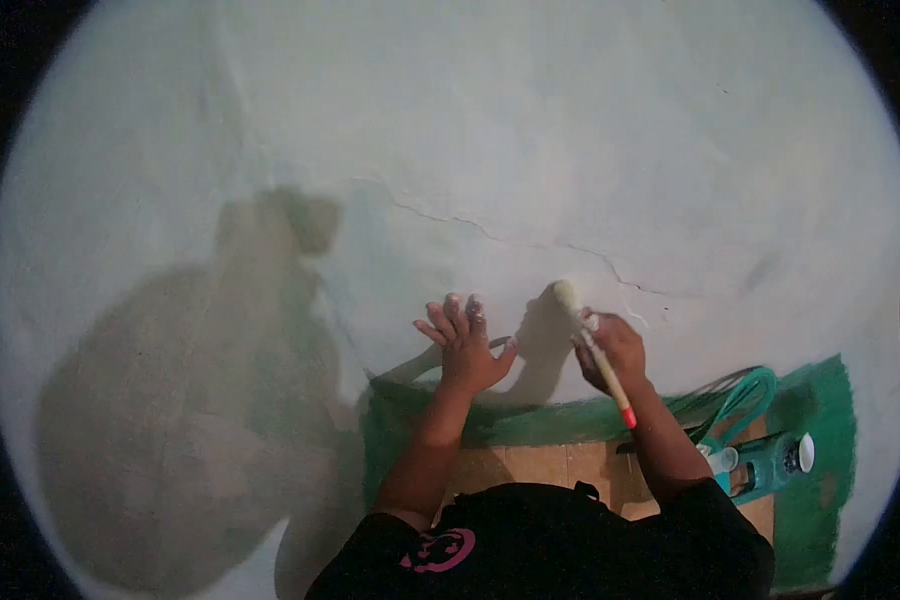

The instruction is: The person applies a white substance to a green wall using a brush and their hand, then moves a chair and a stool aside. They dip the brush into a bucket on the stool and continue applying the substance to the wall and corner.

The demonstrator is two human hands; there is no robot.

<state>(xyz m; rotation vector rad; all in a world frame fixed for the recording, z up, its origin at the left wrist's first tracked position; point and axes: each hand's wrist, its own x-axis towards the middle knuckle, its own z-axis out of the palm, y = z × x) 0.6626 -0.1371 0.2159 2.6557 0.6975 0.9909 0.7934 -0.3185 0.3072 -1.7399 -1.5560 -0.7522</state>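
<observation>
My right hand (620,350) is closed around a paintbrush (615,388) with a wooden handle and a red end. The pale, rounded brush head points up and left, right at the whitish wall (570,130). Further left, my left hand (470,355) lies with its fingers spread, palm toward the wall and nothing in it. White smears mark the fingers of both hands. A thin, jagged crack (470,225) runs across the wall above them.
A green painted band (560,425) lines the bottom of the wall, above tan floor tiles (537,463). At the lower right are a coiled teal hose (760,392) and a teal jug (767,467) with a white cap. A large shadow covers the wall at left.
</observation>
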